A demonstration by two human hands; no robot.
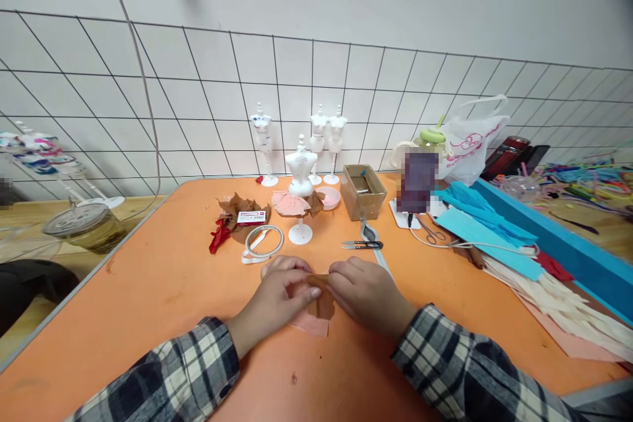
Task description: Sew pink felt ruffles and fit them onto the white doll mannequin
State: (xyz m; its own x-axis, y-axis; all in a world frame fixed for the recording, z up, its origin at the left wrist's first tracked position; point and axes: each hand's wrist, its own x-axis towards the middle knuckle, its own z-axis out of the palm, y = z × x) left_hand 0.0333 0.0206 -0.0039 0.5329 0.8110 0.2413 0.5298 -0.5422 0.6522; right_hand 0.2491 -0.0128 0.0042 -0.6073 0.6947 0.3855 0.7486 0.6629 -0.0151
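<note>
Between my hands is a piece of brown crepe paper (324, 304), its top edge pinched on both sides. My left hand (279, 293) grips its left side with thumb and fingers, and my right hand (363, 290) grips its right side. A pink paper piece (312, 325) shows below the brown one, partly hidden by my left hand. Just beyond my hands stands a small white dress form (301, 165) wearing a pink and brown paper skirt (289, 203). A ring of white double-sided tape (264, 242) lies near my left hand, and black-handled thread snips (362, 245) lie beyond my right.
The orange table (173, 290) meets a tiled wall. Brown paper scraps (232, 211) and a small box (252, 217) lie left. A cardboard box (364, 194), phone on a stand (419, 181), scissors (432, 234) and blue paper sheets (489, 241) stand or lie right. Several dress forms (262, 135) stand behind.
</note>
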